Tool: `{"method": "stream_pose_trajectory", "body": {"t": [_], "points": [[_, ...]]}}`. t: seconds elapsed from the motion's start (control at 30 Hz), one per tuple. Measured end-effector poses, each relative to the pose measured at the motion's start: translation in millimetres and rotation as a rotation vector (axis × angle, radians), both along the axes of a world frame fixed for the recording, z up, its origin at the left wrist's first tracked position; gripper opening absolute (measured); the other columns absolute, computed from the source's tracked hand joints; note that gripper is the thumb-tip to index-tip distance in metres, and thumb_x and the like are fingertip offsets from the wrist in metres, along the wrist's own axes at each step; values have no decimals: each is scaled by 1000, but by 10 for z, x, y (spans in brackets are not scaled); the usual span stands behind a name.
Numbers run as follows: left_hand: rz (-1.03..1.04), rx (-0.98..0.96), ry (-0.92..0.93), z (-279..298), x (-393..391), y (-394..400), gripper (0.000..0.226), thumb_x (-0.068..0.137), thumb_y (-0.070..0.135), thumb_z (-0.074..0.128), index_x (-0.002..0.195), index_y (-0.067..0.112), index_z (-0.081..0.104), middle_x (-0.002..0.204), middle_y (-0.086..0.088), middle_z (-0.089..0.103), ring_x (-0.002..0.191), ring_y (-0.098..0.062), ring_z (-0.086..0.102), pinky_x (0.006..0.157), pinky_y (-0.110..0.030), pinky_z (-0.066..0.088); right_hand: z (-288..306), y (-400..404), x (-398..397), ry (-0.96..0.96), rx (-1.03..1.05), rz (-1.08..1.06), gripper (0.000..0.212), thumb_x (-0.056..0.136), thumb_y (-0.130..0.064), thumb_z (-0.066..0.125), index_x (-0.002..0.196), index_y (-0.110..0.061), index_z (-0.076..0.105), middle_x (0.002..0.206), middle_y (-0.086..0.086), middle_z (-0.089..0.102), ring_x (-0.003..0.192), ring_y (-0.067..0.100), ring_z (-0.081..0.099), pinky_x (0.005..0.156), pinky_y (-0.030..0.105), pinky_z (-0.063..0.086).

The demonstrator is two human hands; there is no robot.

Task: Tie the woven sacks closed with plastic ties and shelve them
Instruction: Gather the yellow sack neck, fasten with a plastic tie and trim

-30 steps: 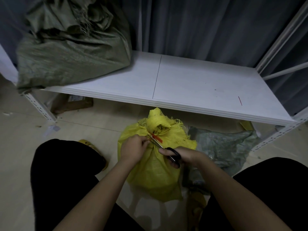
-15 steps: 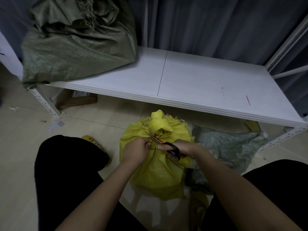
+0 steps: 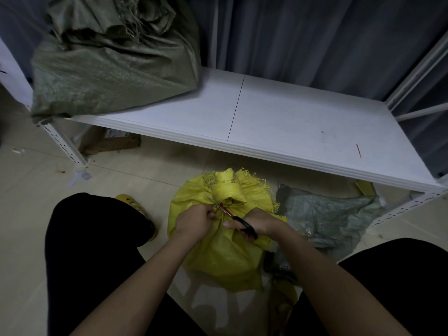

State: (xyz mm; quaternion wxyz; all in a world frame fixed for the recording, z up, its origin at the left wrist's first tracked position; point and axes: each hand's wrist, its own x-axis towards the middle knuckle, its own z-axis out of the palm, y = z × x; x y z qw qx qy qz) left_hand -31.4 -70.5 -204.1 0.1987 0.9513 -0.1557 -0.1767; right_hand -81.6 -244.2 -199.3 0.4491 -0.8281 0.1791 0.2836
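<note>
- The scissors [image 3: 232,218] have slid in tighter: a second ago the blades lay lower across the yellow sack [image 3: 218,253], now their tips sit right at the cinched neck, against the red tie [image 3: 224,209].
- Left hand [image 3: 194,220] pinches the tie end at the neck, fingers curled; right hand [image 3: 257,224] curls through the black scissor handles.
- My read: the tie is already pulled tight and the spare tail is about to be snipped, so tying is nearly done on this one.
- The yellow sack stands on the floor between the knees, just in front of the shelf [image 3: 303,122] front edge.
- The green sack [image 3: 109,73] fills the shelf's left end, overhanging the front-left corner.
- Open board runs from the middle to the right edge, with a small red scrap [image 3: 358,150] near it.
- A flat grey sack [image 3: 327,217] lies on the floor beside the right hand.
</note>
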Motion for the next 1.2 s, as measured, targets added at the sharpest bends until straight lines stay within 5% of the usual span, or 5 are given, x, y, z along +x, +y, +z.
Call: {"method": "stream_pose_trajectory", "body": {"t": [0.77,1.0,1.2], "points": [[-29,35,-34,-11,-57,-3,22,95,27,45,100,23,66,102,-3,69,99,-25,62,75,-32,47,0,-17,-69,43,72,0,53,70,-61,70,62,-9,62,51,-1,62,48,9,60,56,20,48],[-188,81,-75,65,-94,23,24,96,27,45,109,23,64,108,-5,66,103,-25,60,73,-30,42,-11,-25,-81,177,195,45,65,61,-78,63,71,-14,57,63,3,57,54,12,54,59,24,41],[-146,95,-25,72,-83,66,22,95,28,46,104,26,65,107,0,67,103,-23,60,74,-29,42,31,-21,-63,103,35,107,55,71,-67,65,64,-12,60,56,-1,61,51,8,57,59,19,48]]}}
